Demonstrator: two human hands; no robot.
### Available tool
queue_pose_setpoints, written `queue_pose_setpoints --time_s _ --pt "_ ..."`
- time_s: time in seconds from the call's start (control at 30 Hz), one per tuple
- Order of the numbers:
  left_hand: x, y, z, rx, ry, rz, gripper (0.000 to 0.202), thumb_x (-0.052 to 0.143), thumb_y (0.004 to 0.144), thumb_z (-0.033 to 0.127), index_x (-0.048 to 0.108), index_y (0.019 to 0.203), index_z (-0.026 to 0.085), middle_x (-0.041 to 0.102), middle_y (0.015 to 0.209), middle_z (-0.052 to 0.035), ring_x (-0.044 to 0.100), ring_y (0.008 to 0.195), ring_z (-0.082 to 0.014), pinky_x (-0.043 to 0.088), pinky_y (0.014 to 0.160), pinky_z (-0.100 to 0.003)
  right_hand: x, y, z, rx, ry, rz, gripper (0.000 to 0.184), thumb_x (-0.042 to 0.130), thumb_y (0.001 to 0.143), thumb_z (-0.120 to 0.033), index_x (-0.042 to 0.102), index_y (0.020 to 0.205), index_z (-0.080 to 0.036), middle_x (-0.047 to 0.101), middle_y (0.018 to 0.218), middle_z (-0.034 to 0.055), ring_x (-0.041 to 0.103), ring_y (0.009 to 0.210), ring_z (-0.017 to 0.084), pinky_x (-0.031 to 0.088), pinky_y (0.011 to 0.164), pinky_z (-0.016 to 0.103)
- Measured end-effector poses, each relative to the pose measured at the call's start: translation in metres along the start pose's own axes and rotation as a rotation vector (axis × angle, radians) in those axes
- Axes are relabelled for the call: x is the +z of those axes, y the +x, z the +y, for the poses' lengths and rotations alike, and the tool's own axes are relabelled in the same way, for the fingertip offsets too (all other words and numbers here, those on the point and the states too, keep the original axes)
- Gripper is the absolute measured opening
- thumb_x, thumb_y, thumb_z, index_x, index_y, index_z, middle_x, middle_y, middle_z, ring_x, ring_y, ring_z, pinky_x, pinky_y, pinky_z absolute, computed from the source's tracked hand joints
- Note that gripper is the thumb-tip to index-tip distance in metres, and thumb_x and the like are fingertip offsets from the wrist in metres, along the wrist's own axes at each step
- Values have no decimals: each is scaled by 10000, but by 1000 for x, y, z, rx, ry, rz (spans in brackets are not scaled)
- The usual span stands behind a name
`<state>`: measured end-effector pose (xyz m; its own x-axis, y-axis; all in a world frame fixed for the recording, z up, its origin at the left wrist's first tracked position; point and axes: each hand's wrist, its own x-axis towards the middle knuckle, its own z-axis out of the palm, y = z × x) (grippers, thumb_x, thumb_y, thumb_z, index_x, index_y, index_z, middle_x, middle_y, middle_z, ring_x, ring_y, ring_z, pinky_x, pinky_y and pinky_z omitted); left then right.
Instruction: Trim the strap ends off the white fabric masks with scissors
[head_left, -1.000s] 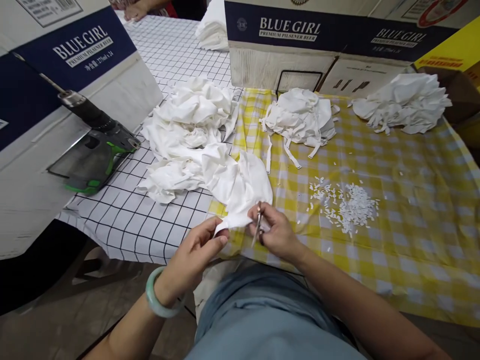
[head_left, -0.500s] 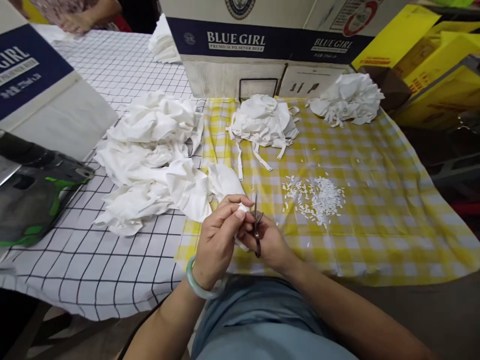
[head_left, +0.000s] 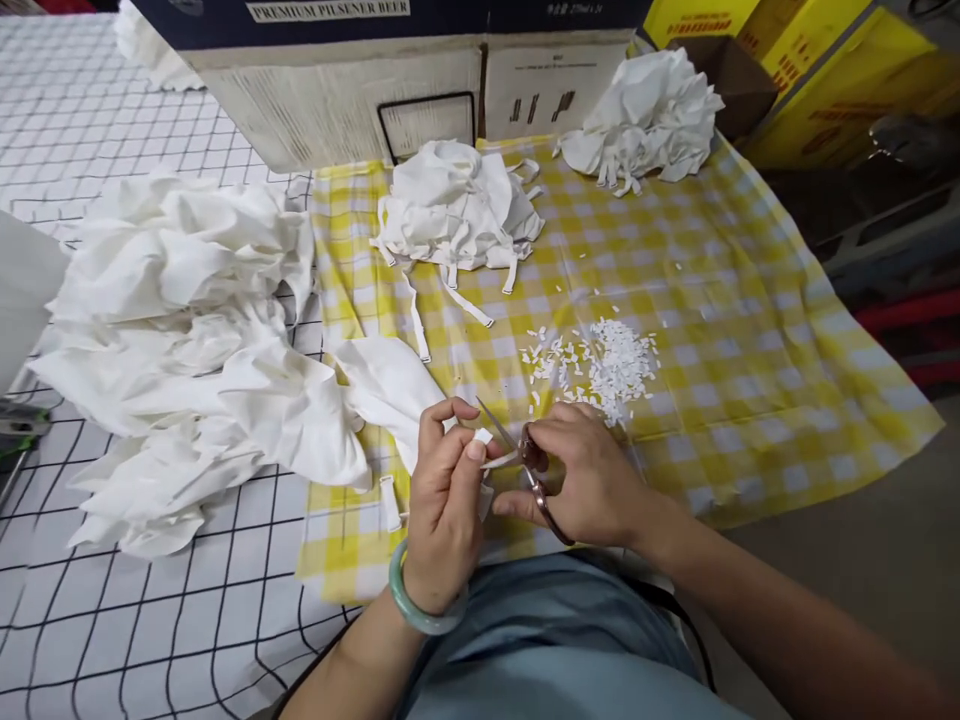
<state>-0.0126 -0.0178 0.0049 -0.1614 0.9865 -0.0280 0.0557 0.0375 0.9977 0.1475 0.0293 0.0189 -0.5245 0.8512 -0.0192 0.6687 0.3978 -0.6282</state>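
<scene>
My left hand (head_left: 450, 490), with a green bangle at its wrist, is closed on a piece of white fabric (head_left: 394, 385), pinching its small end between thumb and fingers. In my right hand (head_left: 592, 475) is a pair of small scissors (head_left: 523, 456), fingers through the handles. The blades stand apart and point toward the pinched end, just right of the left fingertips. White cloth runs from the left hand back toward a large white fabric heap (head_left: 195, 330). Tiny cut white bits (head_left: 619, 365) lie scattered on the yellow checked cloth beyond the right hand.
A bundle of white pieces with straps (head_left: 457, 205) lies at the middle back, and another white bundle (head_left: 649, 115) at the back right. Behind them stands a cardboard beer carton (head_left: 337, 100). Yellow packages (head_left: 840, 90) are at the far right.
The scissors have swung open and turned, and my right hand has shifted right, apart from the left. The view has tilted down and turned right.
</scene>
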Motion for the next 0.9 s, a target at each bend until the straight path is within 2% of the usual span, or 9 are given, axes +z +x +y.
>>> queue_pose_setpoints --time_s 0.1,0.3,0.53,0.9 --pt "2 1 -2 31 34 -20 278 411 991 228 616 806 198 468 1121 -54 478 1116 -189 435 889 -286 -3 1 0 28 27 -50 508 726 685 -635 516 607 -179 573 615 0 476 658 154 317 708 311" --pt "4 4 -2 114 130 -40 281 383 989 158 556 771 193 473 1087 -52 432 1180 -175 397 975 -292 -4 4 0 54 34 -70 535 713 673 -667 518 569 -180 553 584 3 474 624 148 330 692 297" --pt "4 2 -5 140 141 -60 258 376 982 142 573 825 197 442 1161 -54 433 1172 -183 394 1010 -336 -3 3 0 44 40 -52 540 686 690 -676 519 559 -179 538 561 -3 455 601 140 339 700 300" --pt "4 0 -3 180 143 -64 250 382 978 143 591 860 214 466 1128 -58 419 1207 -205 379 1039 -371 -1 3 1 20 40 -37 531 678 710 -651 497 537 -183 511 533 -12 439 565 127 331 680 296"
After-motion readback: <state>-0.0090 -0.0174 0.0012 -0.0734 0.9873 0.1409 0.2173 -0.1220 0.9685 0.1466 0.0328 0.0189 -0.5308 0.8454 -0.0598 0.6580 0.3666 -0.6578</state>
